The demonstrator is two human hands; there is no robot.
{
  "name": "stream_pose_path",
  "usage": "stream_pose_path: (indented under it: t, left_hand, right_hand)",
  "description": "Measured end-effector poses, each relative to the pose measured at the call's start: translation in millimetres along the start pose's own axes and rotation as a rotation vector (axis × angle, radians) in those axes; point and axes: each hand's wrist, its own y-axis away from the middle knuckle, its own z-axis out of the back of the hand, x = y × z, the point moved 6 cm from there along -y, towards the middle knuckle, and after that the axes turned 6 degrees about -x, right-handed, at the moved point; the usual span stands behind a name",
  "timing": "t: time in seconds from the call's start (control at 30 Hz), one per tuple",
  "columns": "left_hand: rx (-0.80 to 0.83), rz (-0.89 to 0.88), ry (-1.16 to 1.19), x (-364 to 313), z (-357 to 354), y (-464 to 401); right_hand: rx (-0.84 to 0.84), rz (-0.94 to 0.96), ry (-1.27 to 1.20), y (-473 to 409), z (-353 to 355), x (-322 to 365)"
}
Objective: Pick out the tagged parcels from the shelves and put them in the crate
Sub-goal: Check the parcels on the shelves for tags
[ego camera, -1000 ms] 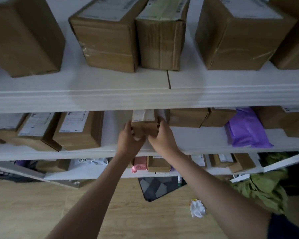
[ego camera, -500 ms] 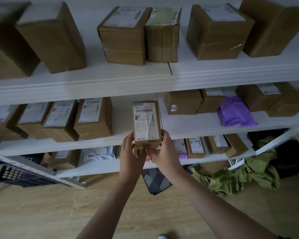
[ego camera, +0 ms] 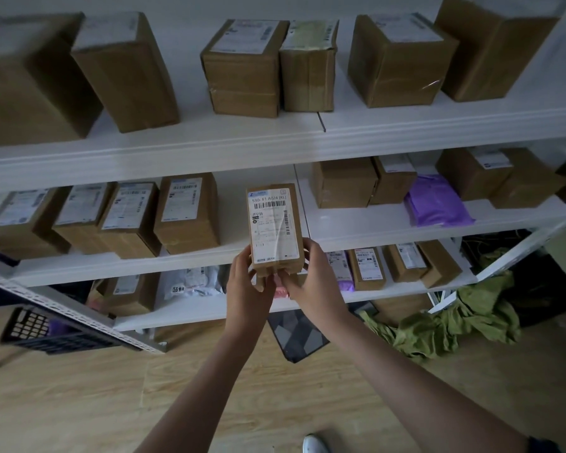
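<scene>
Both hands hold one small brown parcel [ego camera: 276, 228] upright in front of the white shelves [ego camera: 307, 138], its white shipping label facing the camera; the left hand [ego camera: 247, 291] curls around the lower left edge, and the right hand [ego camera: 311, 279] grips the lower right corner — fingers wrapped behind, thumb at the bottom. The parcel is off the shelf, in the air before the middle tier, clear of the boxes on either side; a row of labelled cardboard boxes [ego camera: 187, 212] stands to its left on that tier, and more boxes with a purple mailer bag [ego camera: 437, 201] lie to the right. Larger cartons [ego camera: 244, 67] line the far top tier. A dark lattice crate [ego camera: 36, 328] sits low at the left, on the wooden floor [ego camera: 111, 403]; crumpled green cloth [ego camera: 445, 322] lies at the right, near the bottom shelf.
</scene>
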Motion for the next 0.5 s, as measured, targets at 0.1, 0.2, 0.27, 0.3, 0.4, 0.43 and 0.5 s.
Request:
stream_pose_path:
  t: [0.1, 0.2, 0.27, 0.3, 0.4, 0.43, 0.5]
  left_hand:
    - [0.024, -0.016, -0.046, 6, 0, -4]
    - [0.044, -0.024, -0.107, 13, -2, -14]
    - [0.057, -0.021, -0.143, 18, -5, -23]
    - [0.062, -0.024, -0.166, 21, -6, -28]
    - [0.084, -0.037, -0.226, 32, -11, -45]
    - [0.09, -0.033, -0.243, 36, -12, -50]
    - [0.105, -0.016, -0.272, 42, -15, -61]
  right_hand:
    - [-0.003, 0.001, 0.027, -3, 2, 2]
    - [0.018, 0.012, 0.034, -12, -2, -1]
    - [0.035, 0.011, 0.046, -21, -7, -5]
    - [0.044, 0.012, 0.055, -26, -9, -7]
    - [0.082, 0.023, 0.082, -45, -19, -15]
    - [0.097, 0.034, 0.096, -51, -22, -17]
    - [0.132, 0.062, 0.119, -64, -28, -21]
